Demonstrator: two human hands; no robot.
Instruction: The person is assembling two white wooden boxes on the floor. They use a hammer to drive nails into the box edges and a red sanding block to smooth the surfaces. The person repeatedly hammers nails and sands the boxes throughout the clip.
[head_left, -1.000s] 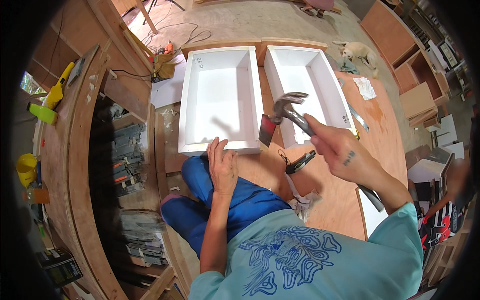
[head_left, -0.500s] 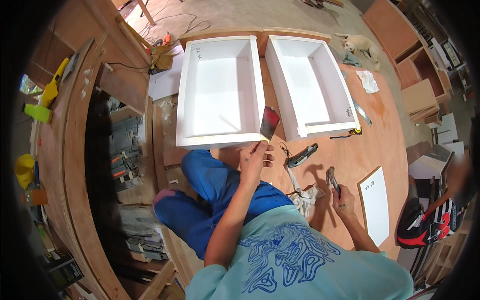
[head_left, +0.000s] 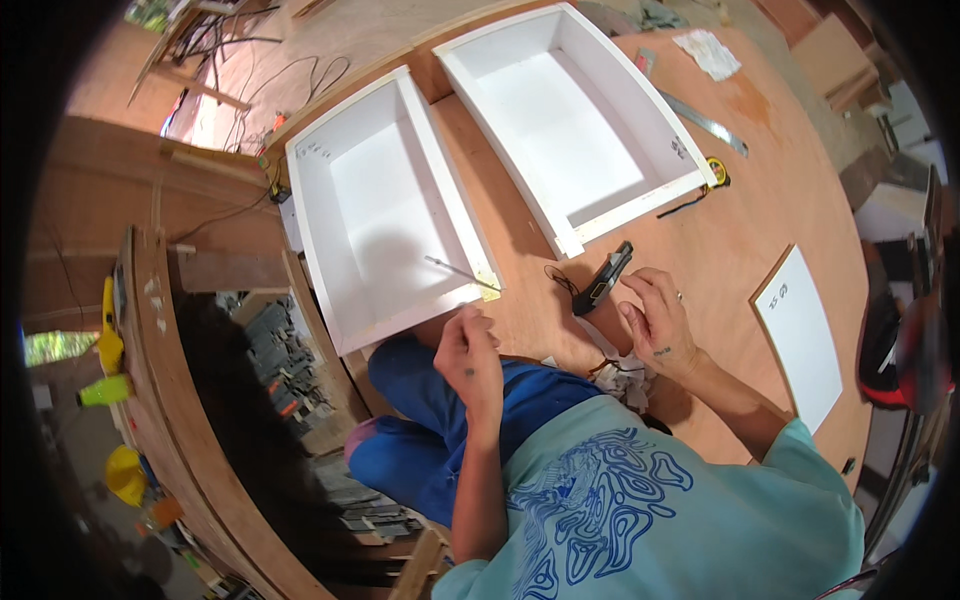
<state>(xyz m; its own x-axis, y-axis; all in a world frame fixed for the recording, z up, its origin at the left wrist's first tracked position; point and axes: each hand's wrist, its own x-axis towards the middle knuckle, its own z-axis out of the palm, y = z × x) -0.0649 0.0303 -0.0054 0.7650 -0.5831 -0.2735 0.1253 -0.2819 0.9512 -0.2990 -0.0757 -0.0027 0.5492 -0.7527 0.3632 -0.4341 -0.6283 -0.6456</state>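
My left hand hovers by the near right corner of the left white open box, its fingers curled together. Whether anything is in them cannot be seen. A thin grey strip crosses that corner beside a yellowish patch. My right hand is open, thumb and fingers apart, just right of a black utility knife with a dark cord loop. The fingers do not visibly close on the knife. Below the right hand lies crumpled whitish cloth. The right white open box stands beyond the knife.
A yellow tape measure and a metal ruler lie beside the right box. A white panel rests at the right of the wooden table. White cloth lies farther back. A wooden ledge runs along the left.
The scraper no longer shows in my left hand, nor the hammer in my right. My right hand has opened and moved up beside the utility knife. The view has turned.
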